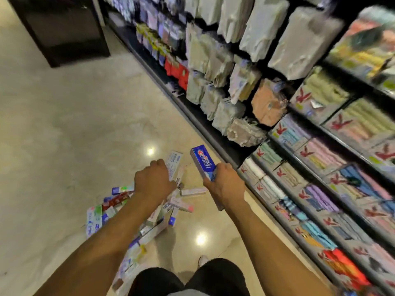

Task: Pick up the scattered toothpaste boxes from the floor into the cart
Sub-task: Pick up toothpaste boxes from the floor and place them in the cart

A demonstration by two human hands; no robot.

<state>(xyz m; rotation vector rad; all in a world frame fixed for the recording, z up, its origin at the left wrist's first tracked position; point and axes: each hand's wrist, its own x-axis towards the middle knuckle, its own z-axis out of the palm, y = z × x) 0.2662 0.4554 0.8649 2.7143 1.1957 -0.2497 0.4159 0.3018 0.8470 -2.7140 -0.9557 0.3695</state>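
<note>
Fingers (pixel 159 163) grip — left hand (pixel 154 180) white box (pixel 174 162), right hand (pixel 224 182) blue box (pixel 202 160).

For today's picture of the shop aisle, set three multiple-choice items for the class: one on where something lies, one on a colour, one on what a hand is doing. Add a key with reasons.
1. Where is the pile of boxes?
A. on the floor
B. on a shelf
C. in a cart

2. What colour is the toothpaste box held in the right hand?
A. red
B. blue
C. green

3. What is the left hand doing?
A. lying flat and empty
B. gripping a white box
C. pressing on a shelf

Key:
1 A, the heap lies on the pale tiles.
2 B, its face is mainly blue.
3 B, its fingers curl round the white box.
</note>
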